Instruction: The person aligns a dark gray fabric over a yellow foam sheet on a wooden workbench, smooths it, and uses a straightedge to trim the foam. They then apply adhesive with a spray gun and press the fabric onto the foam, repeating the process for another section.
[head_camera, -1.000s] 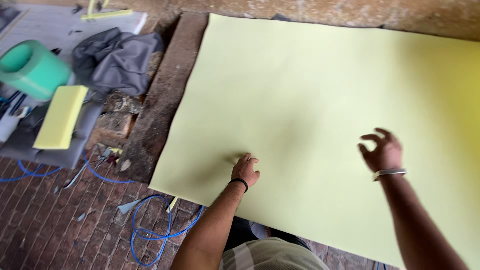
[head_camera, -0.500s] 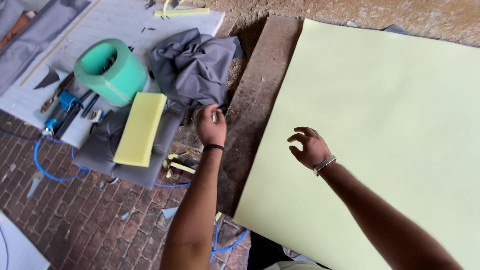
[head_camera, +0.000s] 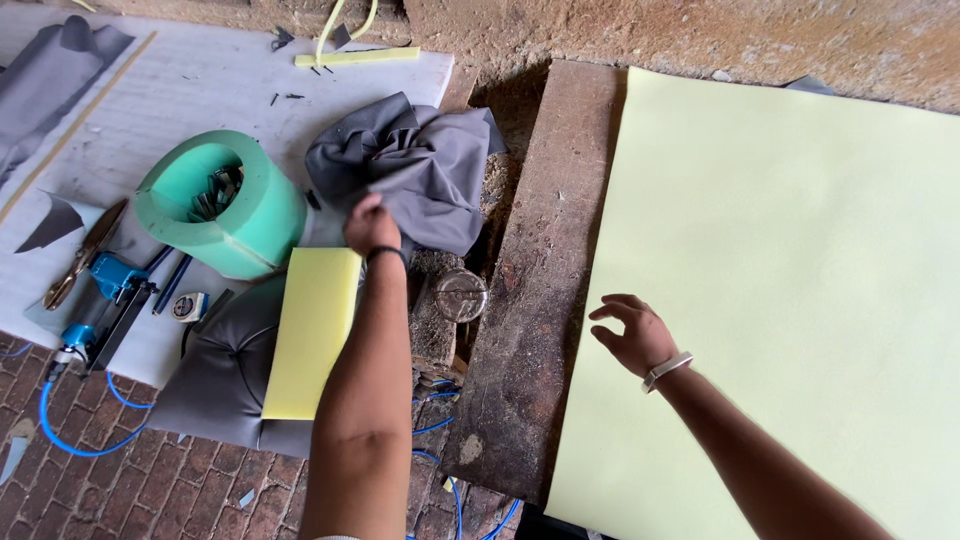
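Left hand (head_camera: 372, 226) is reaching out over the clutter, fingers curled shut and pinching the near edge of the grey cloth (head_camera: 420, 165). The cloth is lying crumpled, bunched up just beyond the hand and spreading to its right, beside the green foam ring (head_camera: 225, 205), which is standing on a white sheet (head_camera: 200, 90) and holding small dark metal pieces inside. A yellow foam block (head_camera: 312, 330) is lying directly under the left forearm, resting on a grey tufted cushion (head_camera: 215, 375).

Right hand (head_camera: 632, 332) is hovering open, fingers spread and slightly bent, holding nothing, at the left edge of the large pale yellow sheet (head_camera: 790, 280). It is sitting well apart from the cloth, with a worn wooden board (head_camera: 535, 270) lying between them. Whether the palm is touching the sheet cannot be told.

A blue air tool (head_camera: 100, 305) with a blue hose (head_camera: 75, 440) is lying at far left, scissors (head_camera: 85, 255) beside it, over a brick floor (head_camera: 120, 490).
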